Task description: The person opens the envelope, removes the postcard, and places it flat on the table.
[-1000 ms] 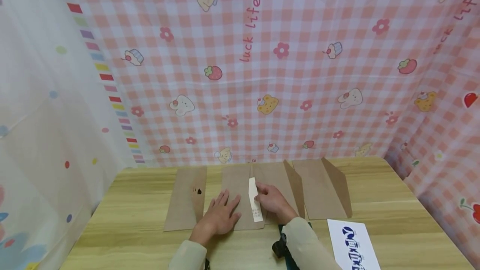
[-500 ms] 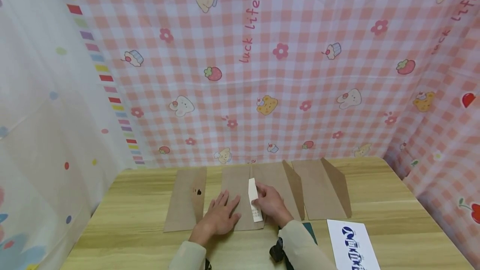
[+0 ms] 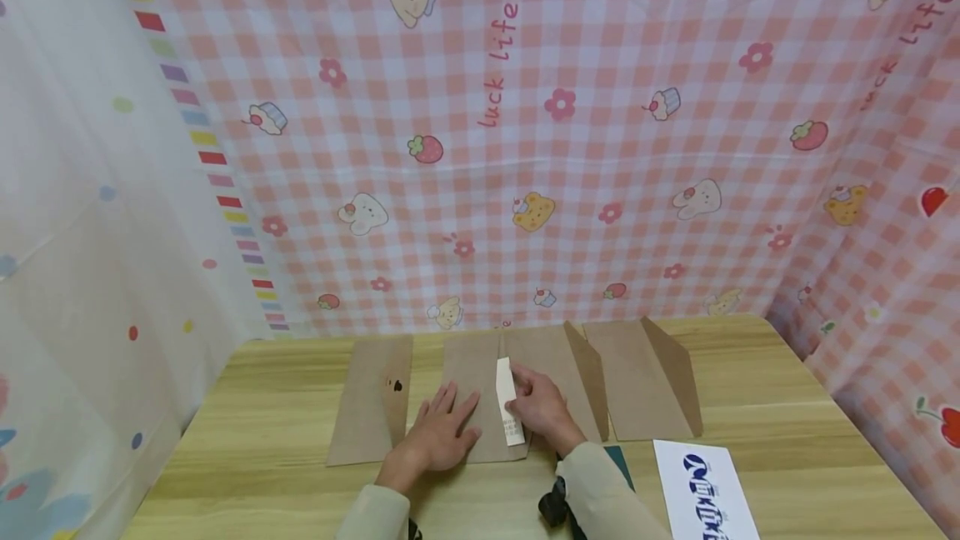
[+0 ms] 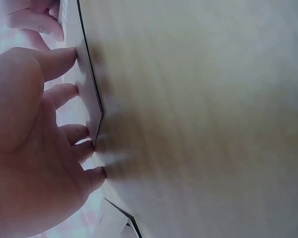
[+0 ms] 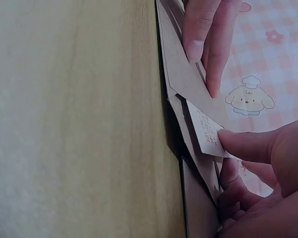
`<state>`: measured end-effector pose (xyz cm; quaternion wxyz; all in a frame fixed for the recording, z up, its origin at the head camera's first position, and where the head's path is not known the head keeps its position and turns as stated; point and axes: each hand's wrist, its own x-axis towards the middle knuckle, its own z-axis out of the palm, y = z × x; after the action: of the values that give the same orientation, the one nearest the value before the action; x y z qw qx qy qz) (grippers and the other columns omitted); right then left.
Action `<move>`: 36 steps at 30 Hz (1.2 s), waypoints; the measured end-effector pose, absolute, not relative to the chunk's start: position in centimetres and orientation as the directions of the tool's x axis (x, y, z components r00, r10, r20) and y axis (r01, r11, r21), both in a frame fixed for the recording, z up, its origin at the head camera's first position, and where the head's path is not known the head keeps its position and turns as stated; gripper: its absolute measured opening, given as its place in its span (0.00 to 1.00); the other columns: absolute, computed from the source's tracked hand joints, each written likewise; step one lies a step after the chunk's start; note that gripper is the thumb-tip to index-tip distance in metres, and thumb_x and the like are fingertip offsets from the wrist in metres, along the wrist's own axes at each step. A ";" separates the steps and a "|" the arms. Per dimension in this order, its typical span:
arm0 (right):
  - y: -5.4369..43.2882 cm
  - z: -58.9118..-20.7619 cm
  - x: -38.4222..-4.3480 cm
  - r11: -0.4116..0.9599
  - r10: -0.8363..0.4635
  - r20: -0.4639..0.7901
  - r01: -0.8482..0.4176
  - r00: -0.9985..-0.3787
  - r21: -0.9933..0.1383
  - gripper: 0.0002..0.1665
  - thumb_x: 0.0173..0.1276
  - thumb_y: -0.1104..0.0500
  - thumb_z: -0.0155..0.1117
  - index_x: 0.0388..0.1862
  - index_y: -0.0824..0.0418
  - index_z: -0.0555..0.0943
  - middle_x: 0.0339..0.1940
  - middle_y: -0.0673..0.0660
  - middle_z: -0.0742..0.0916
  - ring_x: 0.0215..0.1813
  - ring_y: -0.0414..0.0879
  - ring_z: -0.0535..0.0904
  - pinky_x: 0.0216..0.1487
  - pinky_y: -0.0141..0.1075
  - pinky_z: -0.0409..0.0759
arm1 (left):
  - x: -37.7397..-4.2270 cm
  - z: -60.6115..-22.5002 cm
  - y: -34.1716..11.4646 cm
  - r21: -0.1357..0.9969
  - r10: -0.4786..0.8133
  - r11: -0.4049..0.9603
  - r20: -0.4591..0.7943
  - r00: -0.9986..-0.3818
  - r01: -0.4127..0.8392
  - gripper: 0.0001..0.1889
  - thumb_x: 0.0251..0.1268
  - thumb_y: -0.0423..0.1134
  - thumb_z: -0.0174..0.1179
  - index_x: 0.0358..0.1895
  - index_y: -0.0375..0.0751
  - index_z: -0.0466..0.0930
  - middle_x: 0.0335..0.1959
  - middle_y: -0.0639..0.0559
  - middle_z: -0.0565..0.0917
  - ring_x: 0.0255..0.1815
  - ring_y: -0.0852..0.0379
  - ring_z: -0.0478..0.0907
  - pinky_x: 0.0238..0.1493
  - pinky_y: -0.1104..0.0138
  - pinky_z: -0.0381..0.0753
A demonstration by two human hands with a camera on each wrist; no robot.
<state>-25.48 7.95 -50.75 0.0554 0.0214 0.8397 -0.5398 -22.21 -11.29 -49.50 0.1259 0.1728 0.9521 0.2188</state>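
Note:
A brown kraft envelope [image 3: 474, 361] lies mid-table under my left hand [image 3: 438, 437], whose fingers are spread and rest on it. In the left wrist view the fingertips [image 4: 69, 57] touch the envelope near its lower edge. My right hand [image 3: 542, 404] pinches a white card [image 3: 506, 386] with small print at the envelope's right side, thumb on top. The right wrist view shows the card [image 5: 208, 131] projecting from the envelope's mouth. How much of it lies inside is hidden.
Two more brown envelopes, one beside the right hand [image 3: 551, 348] and one farther right [image 3: 633, 382], have flaps open. A brown envelope with a dark mark [image 3: 367, 398] lies left. A printed white sheet [image 3: 705, 490] and a dark green item [image 3: 619, 465] are near the front right.
The right thumb has slid slightly down along the card, and the right forearm has shifted a little left, exposing more of the green item. My left hand stays in place.

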 end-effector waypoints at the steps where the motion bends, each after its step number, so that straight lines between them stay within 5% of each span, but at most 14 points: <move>1: 8.0 -50.7 -25.4 0.414 -0.025 -0.113 0.093 -0.993 -0.906 0.40 0.58 0.71 0.66 0.72 0.58 0.72 0.27 0.51 0.74 0.28 0.44 0.69 0.26 0.32 0.66 | -22.2 -49.5 -11.3 0.462 0.385 0.843 -0.164 -0.908 0.274 0.30 0.76 0.49 0.50 0.77 0.44 0.60 0.79 0.30 0.49 0.80 0.36 0.43 0.76 0.40 0.44; 10: 8.3 -50.6 -25.1 0.396 -0.029 -0.116 0.095 -0.993 -0.914 0.39 0.61 0.70 0.65 0.72 0.56 0.71 0.27 0.52 0.75 0.28 0.44 0.69 0.25 0.31 0.66 | -22.3 -49.8 -11.4 0.471 0.393 0.836 -0.155 -0.907 0.282 0.30 0.76 0.49 0.50 0.77 0.44 0.60 0.78 0.30 0.49 0.80 0.35 0.43 0.76 0.40 0.44; 17: 8.6 -50.7 -25.3 0.415 -0.076 -0.065 0.028 -0.995 -0.910 0.32 0.64 0.71 0.59 0.68 0.57 0.76 0.30 0.53 0.74 0.38 0.48 0.72 0.35 0.34 0.67 | -22.4 -49.9 -11.4 0.471 0.382 0.840 -0.164 -0.909 0.268 0.30 0.77 0.49 0.49 0.77 0.45 0.59 0.79 0.32 0.48 0.81 0.36 0.42 0.77 0.41 0.43; 21: 8.6 -50.8 -25.3 0.423 -0.114 -0.073 0.019 -0.991 -0.906 0.29 0.65 0.71 0.55 0.65 0.59 0.78 0.44 0.59 0.81 0.41 0.51 0.73 0.39 0.38 0.70 | -22.4 -49.9 -11.5 0.472 0.379 0.842 -0.170 -0.910 0.262 0.30 0.77 0.50 0.49 0.77 0.46 0.59 0.79 0.32 0.49 0.81 0.36 0.42 0.77 0.41 0.43; 25: 8.6 -51.0 -25.3 0.433 -0.114 -0.091 0.033 -0.989 -0.901 0.29 0.65 0.70 0.52 0.65 0.58 0.79 0.62 0.62 0.80 0.54 0.53 0.74 0.55 0.46 0.73 | -22.5 -49.9 -11.4 0.468 0.379 0.844 -0.175 -0.909 0.262 0.31 0.76 0.50 0.50 0.77 0.46 0.59 0.79 0.32 0.48 0.81 0.36 0.42 0.76 0.40 0.43; 27: 8.6 -51.1 -25.4 0.450 -0.108 -0.082 0.025 -0.991 -0.893 0.29 0.64 0.69 0.53 0.64 0.58 0.79 0.57 0.62 0.82 0.54 0.52 0.74 0.57 0.47 0.70 | -22.5 -49.9 -11.4 0.467 0.379 0.844 -0.175 -0.909 0.262 0.31 0.76 0.50 0.50 0.77 0.45 0.59 0.79 0.32 0.49 0.81 0.36 0.42 0.76 0.40 0.43; 31: 8.6 -51.2 -25.4 0.485 -0.100 -0.070 0.013 -0.993 -0.875 0.28 0.63 0.67 0.62 0.64 0.57 0.80 0.34 0.56 0.77 0.39 0.49 0.72 0.46 0.42 0.65 | -22.4 -49.9 -11.4 0.465 0.379 0.846 -0.178 -0.908 0.262 0.31 0.76 0.50 0.50 0.77 0.46 0.59 0.79 0.32 0.48 0.81 0.37 0.41 0.76 0.41 0.43; 36: 8.7 -51.3 -25.4 0.478 -0.110 -0.089 0.026 -0.990 -0.878 0.30 0.63 0.67 0.66 0.66 0.56 0.78 0.33 0.54 0.73 0.36 0.48 0.70 0.38 0.37 0.66 | -22.5 -49.9 -11.4 0.461 0.381 0.847 -0.177 -0.907 0.266 0.31 0.77 0.50 0.49 0.78 0.46 0.58 0.79 0.32 0.48 0.81 0.37 0.41 0.76 0.41 0.43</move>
<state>-25.42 8.68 -51.30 0.0666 -0.0247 0.8570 -0.5104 -22.49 -11.39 -49.88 0.1321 0.1698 0.9518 0.2186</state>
